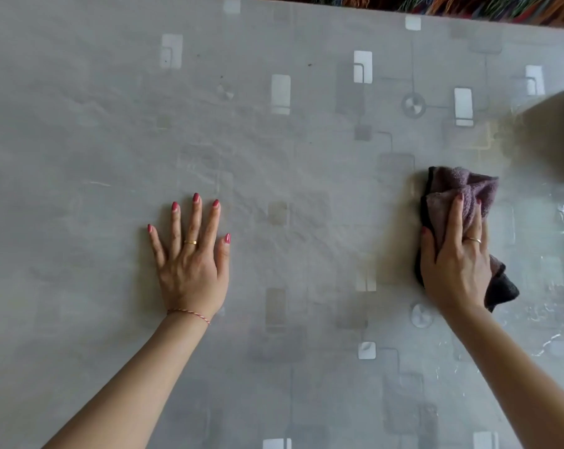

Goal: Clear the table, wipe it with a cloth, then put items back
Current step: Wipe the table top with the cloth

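Pressing a crumpled mauve-and-black terry cloth [458,202] flat against the grey counter [274,157] with its pale rectangle-patterned glossy covering, right grip [457,257] grasping the cloth with fingers laid over its folds. Resting palm-down well to the left, left grip [190,254] released, fingers spread straight. Beyond the far edge, multicoloured shaggy rug [468,4].
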